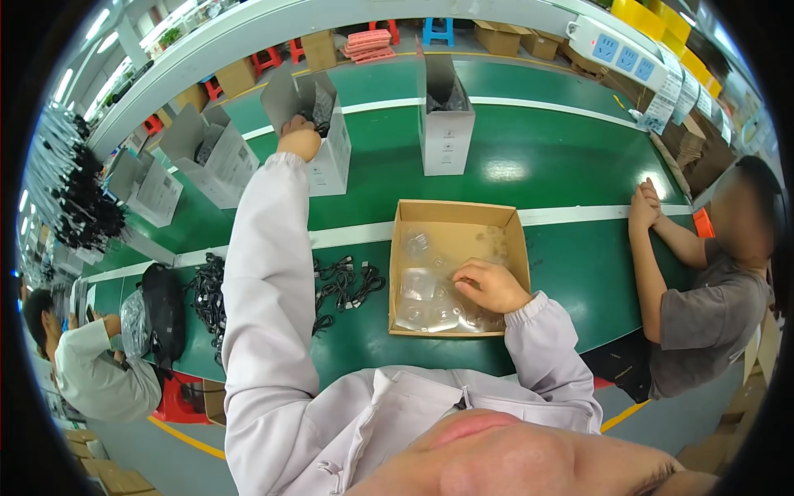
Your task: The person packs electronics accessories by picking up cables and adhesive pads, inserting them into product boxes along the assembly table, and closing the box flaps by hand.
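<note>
My left hand [299, 138] is at the open top of a white box [331, 161], its fingers closed around what looks like a black cable [322, 130]; the fingertips are partly hidden. Grey wrapping shows inside that box, behind the hand. My right hand [490, 285] hovers in a shallow cardboard tray [519, 248], fingers loosely bent and thumb a little apart, with nothing visible between them. Clear plastic pieces [422, 289] lie in the tray just left of the fingers. Several black cables [347, 281] lie on the green table between my left sleeve and the tray.
Other open white boxes [447, 145] [219, 174] [153, 194] stand along the table [571, 256]. A larger cable pile [207, 302] and a black bag [161, 314] lie to the left. A person [711, 273] sits at right, hands together; another person [103, 355] works at left.
</note>
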`<state>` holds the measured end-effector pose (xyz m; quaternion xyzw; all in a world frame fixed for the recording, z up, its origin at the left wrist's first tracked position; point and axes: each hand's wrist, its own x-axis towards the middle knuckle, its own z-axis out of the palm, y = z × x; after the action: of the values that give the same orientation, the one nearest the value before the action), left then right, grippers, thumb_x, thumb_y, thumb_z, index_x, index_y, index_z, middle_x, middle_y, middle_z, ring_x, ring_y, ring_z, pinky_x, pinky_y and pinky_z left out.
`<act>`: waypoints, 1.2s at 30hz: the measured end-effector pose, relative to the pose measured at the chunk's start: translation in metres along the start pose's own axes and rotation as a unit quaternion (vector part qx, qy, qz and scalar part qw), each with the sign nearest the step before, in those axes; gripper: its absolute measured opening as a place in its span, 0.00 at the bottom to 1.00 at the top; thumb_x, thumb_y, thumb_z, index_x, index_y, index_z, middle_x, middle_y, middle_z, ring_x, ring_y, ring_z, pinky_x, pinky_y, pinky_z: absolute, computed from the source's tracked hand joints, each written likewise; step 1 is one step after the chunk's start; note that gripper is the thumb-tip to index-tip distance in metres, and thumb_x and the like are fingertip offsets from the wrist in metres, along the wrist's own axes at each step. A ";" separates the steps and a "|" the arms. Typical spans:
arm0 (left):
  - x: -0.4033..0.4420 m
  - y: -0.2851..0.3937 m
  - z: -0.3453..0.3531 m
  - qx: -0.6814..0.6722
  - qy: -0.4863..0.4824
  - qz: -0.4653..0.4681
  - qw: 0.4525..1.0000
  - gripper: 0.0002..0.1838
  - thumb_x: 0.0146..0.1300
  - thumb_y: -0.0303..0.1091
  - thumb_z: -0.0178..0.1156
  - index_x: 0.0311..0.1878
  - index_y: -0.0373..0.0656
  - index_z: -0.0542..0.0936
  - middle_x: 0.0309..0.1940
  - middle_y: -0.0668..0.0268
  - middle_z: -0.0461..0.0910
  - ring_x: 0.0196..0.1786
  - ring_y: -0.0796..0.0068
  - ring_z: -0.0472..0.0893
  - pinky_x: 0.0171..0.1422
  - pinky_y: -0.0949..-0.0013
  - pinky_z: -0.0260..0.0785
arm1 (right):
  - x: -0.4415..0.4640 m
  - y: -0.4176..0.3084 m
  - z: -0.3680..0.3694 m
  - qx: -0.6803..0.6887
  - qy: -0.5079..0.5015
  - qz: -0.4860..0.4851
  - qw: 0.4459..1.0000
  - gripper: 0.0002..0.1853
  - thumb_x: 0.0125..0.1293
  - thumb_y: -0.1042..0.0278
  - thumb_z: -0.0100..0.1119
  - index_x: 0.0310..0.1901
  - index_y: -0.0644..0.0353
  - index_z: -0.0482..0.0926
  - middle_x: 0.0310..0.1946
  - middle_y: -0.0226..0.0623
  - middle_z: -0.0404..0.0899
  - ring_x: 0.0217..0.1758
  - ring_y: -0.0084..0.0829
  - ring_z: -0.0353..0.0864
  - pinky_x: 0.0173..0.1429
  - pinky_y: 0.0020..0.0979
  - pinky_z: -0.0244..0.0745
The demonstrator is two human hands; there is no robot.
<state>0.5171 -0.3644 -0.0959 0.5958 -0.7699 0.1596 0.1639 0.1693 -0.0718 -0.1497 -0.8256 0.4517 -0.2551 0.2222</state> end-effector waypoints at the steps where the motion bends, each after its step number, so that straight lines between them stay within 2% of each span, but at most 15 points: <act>1: -0.006 0.003 0.007 -0.037 0.115 0.001 0.993 0.13 0.56 0.28 0.48 0.44 0.43 0.76 0.39 0.55 0.76 0.44 0.52 0.74 0.50 0.56 0.65 | 0.000 0.001 -0.001 -0.002 0.003 0.004 1.000 0.07 0.57 0.68 0.56 0.35 0.59 0.77 0.34 0.37 0.75 0.34 0.36 0.78 0.38 0.31 0.73; 2: -0.011 0.005 0.013 -0.073 0.227 -0.001 0.971 0.12 0.56 0.29 0.48 0.42 0.43 0.76 0.38 0.56 0.76 0.44 0.52 0.73 0.50 0.56 0.65 | 0.000 0.001 -0.001 -0.012 -0.004 0.000 1.000 0.06 0.57 0.69 0.56 0.35 0.60 0.77 0.34 0.38 0.75 0.34 0.36 0.77 0.38 0.31 0.72; 3: -0.014 0.005 0.018 -0.075 0.224 0.000 0.972 0.12 0.56 0.29 0.48 0.42 0.43 0.76 0.38 0.56 0.76 0.44 0.52 0.73 0.50 0.56 0.65 | 0.000 0.002 0.000 -0.019 -0.011 -0.006 1.000 0.06 0.56 0.69 0.56 0.34 0.60 0.77 0.33 0.38 0.75 0.34 0.36 0.76 0.38 0.31 0.72; 6: -0.031 0.012 0.017 -0.179 0.309 0.021 0.934 0.08 0.56 0.32 0.52 0.38 0.43 0.76 0.36 0.58 0.74 0.43 0.54 0.71 0.50 0.56 0.63 | 0.004 0.002 0.001 -0.030 -0.027 -0.012 0.999 0.06 0.56 0.69 0.56 0.34 0.61 0.77 0.33 0.38 0.75 0.35 0.37 0.76 0.39 0.31 0.72; 7: -0.036 0.016 0.017 -0.184 0.298 0.020 0.937 0.08 0.56 0.32 0.52 0.38 0.43 0.76 0.36 0.58 0.74 0.43 0.54 0.71 0.50 0.56 0.63 | 0.004 0.002 0.001 -0.037 -0.034 -0.015 0.999 0.06 0.57 0.69 0.56 0.34 0.61 0.77 0.33 0.38 0.75 0.35 0.38 0.76 0.39 0.32 0.72; 10: -0.052 0.030 0.023 -0.103 0.372 0.041 0.922 0.12 0.54 0.38 0.57 0.37 0.42 0.75 0.35 0.58 0.73 0.43 0.54 0.70 0.52 0.56 0.61 | 0.003 0.003 0.002 -0.039 -0.060 0.004 0.997 0.06 0.57 0.69 0.55 0.34 0.61 0.77 0.33 0.38 0.75 0.36 0.38 0.75 0.40 0.32 0.71; 15: -0.043 0.044 0.030 -0.079 0.380 0.007 0.921 0.18 0.51 0.46 0.62 0.36 0.42 0.74 0.36 0.59 0.72 0.45 0.55 0.69 0.56 0.56 0.58 | -0.002 0.014 0.008 -0.030 -0.132 0.019 0.991 0.08 0.58 0.67 0.54 0.35 0.61 0.77 0.34 0.39 0.75 0.38 0.39 0.75 0.42 0.32 0.71; 21: -0.043 0.051 0.035 -0.033 0.380 0.005 0.925 0.24 0.45 0.54 0.64 0.38 0.45 0.75 0.37 0.60 0.70 0.46 0.57 0.68 0.58 0.54 0.56 | 0.000 0.011 0.007 -0.016 -0.138 0.055 0.989 0.09 0.58 0.64 0.54 0.34 0.60 0.77 0.34 0.39 0.75 0.41 0.40 0.74 0.45 0.34 0.69; 28: -0.045 0.063 0.023 -0.033 0.346 0.012 0.938 0.26 0.44 0.54 0.65 0.45 0.52 0.76 0.39 0.61 0.69 0.48 0.58 0.67 0.60 0.53 0.54 | 0.001 0.017 0.008 -0.026 -0.131 0.038 0.990 0.08 0.57 0.66 0.55 0.35 0.61 0.77 0.34 0.39 0.75 0.38 0.38 0.75 0.43 0.32 0.70; 32: -0.048 0.068 0.026 -0.029 0.322 0.022 0.946 0.29 0.44 0.53 0.65 0.50 0.52 0.75 0.43 0.59 0.69 0.52 0.56 0.65 0.63 0.53 0.51 | 0.004 0.027 0.009 -0.045 -0.099 0.016 0.994 0.09 0.55 0.66 0.57 0.35 0.60 0.77 0.38 0.40 0.75 0.43 0.40 0.73 0.46 0.35 0.69; 34: -0.054 0.071 0.025 -0.023 0.314 0.023 0.949 0.30 0.44 0.52 0.65 0.51 0.51 0.74 0.45 0.58 0.69 0.54 0.56 0.65 0.65 0.52 0.50 | 0.002 0.033 0.011 -0.160 0.025 -0.010 0.987 0.13 0.51 0.66 0.60 0.40 0.58 0.76 0.46 0.41 0.71 0.50 0.45 0.68 0.52 0.38 0.68; 35: -0.057 0.074 0.025 -0.031 0.312 0.032 0.949 0.31 0.45 0.51 0.65 0.53 0.51 0.72 0.48 0.57 0.68 0.56 0.55 0.64 0.65 0.52 0.49 | -0.002 0.032 0.014 -0.154 0.022 -0.010 0.988 0.13 0.51 0.66 0.60 0.40 0.58 0.76 0.46 0.41 0.71 0.50 0.45 0.68 0.52 0.38 0.68; 36: -0.062 0.075 0.024 -0.039 0.310 0.041 0.949 0.32 0.45 0.50 0.65 0.55 0.50 0.70 0.50 0.56 0.67 0.58 0.53 0.63 0.66 0.51 0.48 | -0.005 0.031 0.016 -0.205 0.029 0.040 0.977 0.15 0.50 0.66 0.60 0.42 0.57 0.76 0.48 0.42 0.70 0.51 0.46 0.67 0.53 0.37 0.68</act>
<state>0.4572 -0.3038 -0.1487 0.4778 -0.7104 0.3127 0.4114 0.1577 -0.0802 -0.1817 -0.8272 0.5332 -0.1716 0.0450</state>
